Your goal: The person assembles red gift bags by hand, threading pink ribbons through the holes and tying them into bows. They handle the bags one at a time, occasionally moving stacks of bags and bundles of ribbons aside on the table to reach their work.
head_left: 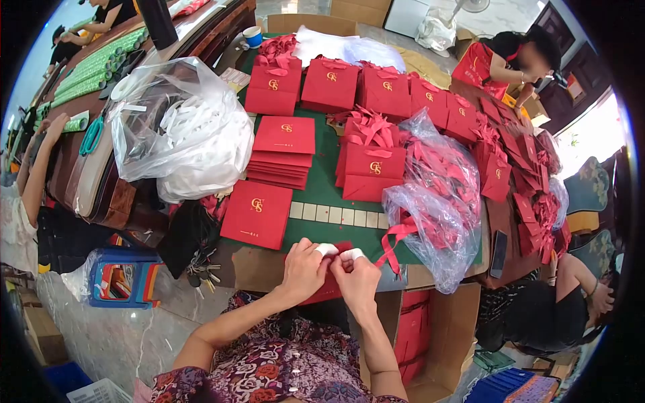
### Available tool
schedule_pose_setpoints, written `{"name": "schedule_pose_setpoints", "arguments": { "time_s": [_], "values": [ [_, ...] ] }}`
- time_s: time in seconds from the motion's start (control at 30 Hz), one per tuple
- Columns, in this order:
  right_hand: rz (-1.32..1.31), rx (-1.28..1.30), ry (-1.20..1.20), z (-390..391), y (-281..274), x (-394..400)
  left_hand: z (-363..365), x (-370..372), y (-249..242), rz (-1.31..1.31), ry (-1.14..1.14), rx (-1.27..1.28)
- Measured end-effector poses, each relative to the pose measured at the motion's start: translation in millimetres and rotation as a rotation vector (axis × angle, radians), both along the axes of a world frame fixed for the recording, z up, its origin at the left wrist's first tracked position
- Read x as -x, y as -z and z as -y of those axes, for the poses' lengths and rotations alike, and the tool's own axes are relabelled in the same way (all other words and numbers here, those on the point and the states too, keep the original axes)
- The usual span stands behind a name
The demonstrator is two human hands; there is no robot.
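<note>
On table (326, 174): stack (282, 151), left; bags (329, 87), row, far side; pouch (440, 201), right. Sack (181, 127), left of stack. Phone (498, 254), right of pouch. Box (437, 349), near side, below table edge.

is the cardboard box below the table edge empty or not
Not empty: red items show inside the cardboard box; how full, I cannot tell.

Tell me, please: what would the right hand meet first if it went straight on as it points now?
Probably the red piece that the right hand holds; past it, the pale tiles. Depth there is unclear.
</note>
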State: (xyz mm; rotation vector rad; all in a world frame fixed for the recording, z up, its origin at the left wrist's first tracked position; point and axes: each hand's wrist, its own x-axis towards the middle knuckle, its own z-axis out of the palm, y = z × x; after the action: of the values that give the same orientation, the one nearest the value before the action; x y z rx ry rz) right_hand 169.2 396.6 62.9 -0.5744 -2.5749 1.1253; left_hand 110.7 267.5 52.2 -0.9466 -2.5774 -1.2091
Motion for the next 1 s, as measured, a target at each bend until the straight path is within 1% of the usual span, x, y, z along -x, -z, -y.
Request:
{"name": "schedule_pose_setpoints", "arguments": {
  "time_s": [0.07,0.1,0.17,0.23,0.3,0.4,0.43,0.47,0.5,0.57,0.63,0.67,0.73,0.77,0.8,0.83,0.87,0.9,0.93,0.97,1.0],
  "values": [
    [-0.029,-0.026,-0.027,3,2,-1,2,1,-4,0.248,0.022,-0.025],
    [-0.062,-0.054,-0.055,4,3,-1,2,2,-3,0.248,0.02,-0.026],
    [-0.105,-0.037,-0.055,2,6,-3,6,4,-1,0.403,0.02,-0.082],
    [-0.146,-0.019,-0.057,0,6,-7,7,4,-1,0.381,0.017,-0.065],
    [-0.092,0.15,-0.089,-4,1,-11,7,5,-1,0.358,0.012,-0.053],
    [-0.105,0.136,-0.115,-14,-10,-16,6,8,0,0.377,0.054,-0.041],
    [-0.088,0.04,-0.126,-19,-19,-15,6,7,-1,0.391,0.063,-0.048],
    [-0.105,0.097,-0.138,-24,-21,-14,5,6,-1,0.404,0.073,-0.056],
    [-0.117,0.1,-0.161,-29,-20,-11,5,5,1,0.406,0.075,-0.057],
    [-0.129,0.099,-0.181,-38,-19,-2,3,1,6,0.349,0.09,0.03],
    [-0.085,0.005,-0.419,-46,-17,7,1,-3,4,0.323,0.107,0.016],
    [-0.086,0.004,-0.42,-50,-13,9,1,-6,3,0.297,0.122,0.005],
    [0.111,0.004,-0.575,-58,-6,14,3,-10,5,0.271,0.118,0.005],
    [0.11,0.004,-0.577,-63,-5,16,5,-12,6,0.195,0.137,-0.019],
    [0.146,0.066,-0.652,-68,-6,19,7,-13,6,0.118,0.157,-0.043],
    [0.183,0.13,-0.726,-70,-6,21,7,-14,7,0.118,0.158,-0.044],
    [0.183,0.13,-0.724,-72,-7,22,8,-16,9,0.046,0.175,-0.04],
    [0.23,0.287,-0.756,-73,-10,24,8,-17,9,-0.025,0.193,-0.036],
    [0.274,0.445,-0.782,-74,-12,24,9,-18,10,-0.025,0.198,-0.037],
    [0.274,0.443,-0.778,-75,-11,22,10,-19,10,-0.081,0.203,-0.02],
    [0.244,0.37,-0.82,-76,-8,22,10,-19,10,-0.138,0.207,-0.004]
  ]
}}
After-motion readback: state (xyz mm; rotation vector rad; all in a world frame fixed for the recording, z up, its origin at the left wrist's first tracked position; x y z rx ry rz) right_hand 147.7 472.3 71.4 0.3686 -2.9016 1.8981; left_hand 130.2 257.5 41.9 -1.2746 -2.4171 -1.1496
